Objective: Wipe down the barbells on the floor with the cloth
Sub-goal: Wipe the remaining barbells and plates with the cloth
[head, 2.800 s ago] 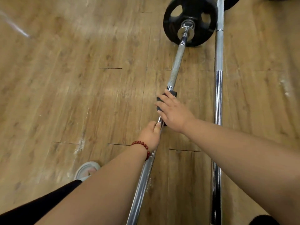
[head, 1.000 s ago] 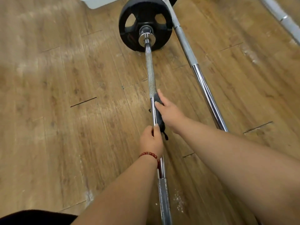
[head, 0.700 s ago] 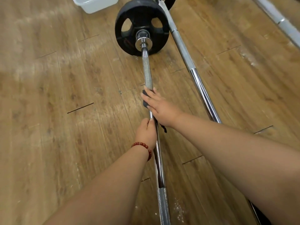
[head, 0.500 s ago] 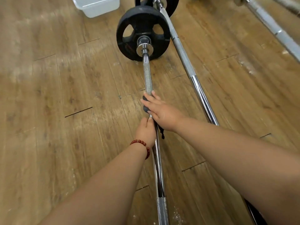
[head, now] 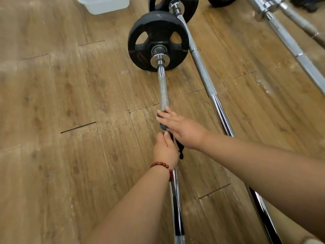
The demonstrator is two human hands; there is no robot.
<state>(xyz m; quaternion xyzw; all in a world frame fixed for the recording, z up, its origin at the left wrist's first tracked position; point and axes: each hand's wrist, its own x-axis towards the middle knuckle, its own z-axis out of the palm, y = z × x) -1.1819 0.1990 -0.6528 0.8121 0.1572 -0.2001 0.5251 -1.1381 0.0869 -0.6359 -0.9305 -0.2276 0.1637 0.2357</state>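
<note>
a person's right hand [head: 182, 129] curls over a dark cloth [head: 162, 125] wrapped round a barbell [head: 162, 88] lying mid wooden floor [head: 70, 103]. the left hand [head: 164, 150] grips the bar just behind. a black weight plate [head: 140, 41] caps its far end.

a gym: several barbells [head: 162, 88], black weight plates [head: 140, 41], worn wood-plank flooring [head: 61, 85]
</note>
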